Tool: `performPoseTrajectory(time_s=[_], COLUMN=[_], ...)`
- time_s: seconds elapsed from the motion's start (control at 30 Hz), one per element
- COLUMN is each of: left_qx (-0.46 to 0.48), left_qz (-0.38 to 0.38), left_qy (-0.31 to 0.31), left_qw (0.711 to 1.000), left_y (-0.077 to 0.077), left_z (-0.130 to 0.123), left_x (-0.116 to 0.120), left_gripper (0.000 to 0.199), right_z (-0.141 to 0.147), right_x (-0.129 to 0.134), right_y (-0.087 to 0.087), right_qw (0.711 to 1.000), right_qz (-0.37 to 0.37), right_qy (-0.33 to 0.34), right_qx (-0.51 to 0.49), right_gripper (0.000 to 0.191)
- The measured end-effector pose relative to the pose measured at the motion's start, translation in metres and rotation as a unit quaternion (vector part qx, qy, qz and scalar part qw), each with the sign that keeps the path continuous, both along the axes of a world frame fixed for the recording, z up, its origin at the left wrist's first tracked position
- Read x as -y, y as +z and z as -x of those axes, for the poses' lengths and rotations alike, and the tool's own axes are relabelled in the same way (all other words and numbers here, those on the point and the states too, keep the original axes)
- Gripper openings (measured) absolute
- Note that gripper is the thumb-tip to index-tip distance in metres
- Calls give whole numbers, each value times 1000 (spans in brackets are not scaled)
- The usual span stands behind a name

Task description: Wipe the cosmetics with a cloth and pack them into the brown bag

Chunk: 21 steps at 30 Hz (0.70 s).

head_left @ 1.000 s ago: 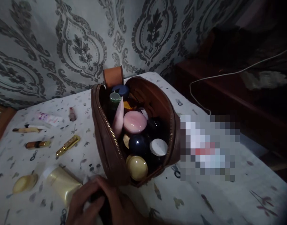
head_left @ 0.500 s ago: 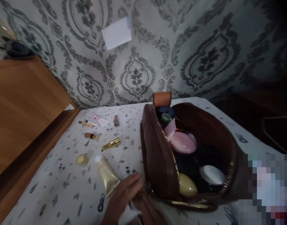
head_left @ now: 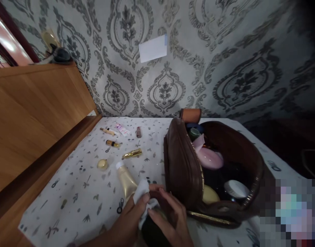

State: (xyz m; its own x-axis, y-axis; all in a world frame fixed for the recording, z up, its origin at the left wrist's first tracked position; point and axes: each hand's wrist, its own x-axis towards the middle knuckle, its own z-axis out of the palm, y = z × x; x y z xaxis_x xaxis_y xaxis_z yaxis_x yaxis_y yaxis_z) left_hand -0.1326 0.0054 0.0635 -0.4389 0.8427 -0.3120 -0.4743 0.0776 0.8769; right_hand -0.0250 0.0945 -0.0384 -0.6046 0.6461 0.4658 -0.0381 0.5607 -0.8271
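My left hand (head_left: 130,216) pinches a crumpled white wipe (head_left: 141,191) between thumb and fingers, low in the middle of the view. My right hand (head_left: 174,214) curls round a dark, rounded item (head_left: 153,230), whose kind I cannot make out; its thumb lies against the wipe. The two hands almost meet, and the wipe touches the dark item's upper edge. Just beyond my left hand lies a gold squeeze tube (head_left: 126,181) with a white cap. To the right stands an unzipped brown bag (head_left: 179,161) holding a pink oval item (head_left: 211,158), a white oval item (head_left: 236,189) and a yellow one (head_left: 210,195).
On the patterned white cloth (head_left: 77,181) lie a gold lipstick tube (head_left: 133,153), a small round cream-coloured item (head_left: 102,164), a brown and gold tube (head_left: 112,143) and several other small cosmetics. A wooden board (head_left: 41,106) borders the left. The papered wall (head_left: 165,85) rises behind.
The camera view has shifted, so the scene sits further right. My hands have turned and parted somewhat, bringing the white wipe and the dark rounded item into sight between them.
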Motion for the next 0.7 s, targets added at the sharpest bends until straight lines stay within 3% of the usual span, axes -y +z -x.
performPoseTrajectory(time_s=[0.17, 0.3, 0.4, 0.6, 0.7], left_qx=[44, 100, 137, 189, 155], left_qz=[38, 55, 45, 28, 40], left_qy=[10, 40, 31, -59, -126], left_qw=[998, 993, 989, 980, 979], left_y=[3, 2, 1, 1, -7], left_z=[-3, -2, -1, 1, 13], left_x=[-2, -3, -1, -3, -15], left_gripper=[57, 48, 43, 33, 44], right_z=[3, -5, -10, -24, -39], right_x=[4, 2, 0, -2, -9], right_y=[9, 41, 67, 97, 109], right_qw=[997, 974, 960, 960, 973], right_qz=[-77, -216, -268, -273, -192], right_qy=[-11, 51, 31, 65, 125], right_qx=[-26, -42, -78, -8, 7], right_gripper=[63, 53, 39, 25, 34])
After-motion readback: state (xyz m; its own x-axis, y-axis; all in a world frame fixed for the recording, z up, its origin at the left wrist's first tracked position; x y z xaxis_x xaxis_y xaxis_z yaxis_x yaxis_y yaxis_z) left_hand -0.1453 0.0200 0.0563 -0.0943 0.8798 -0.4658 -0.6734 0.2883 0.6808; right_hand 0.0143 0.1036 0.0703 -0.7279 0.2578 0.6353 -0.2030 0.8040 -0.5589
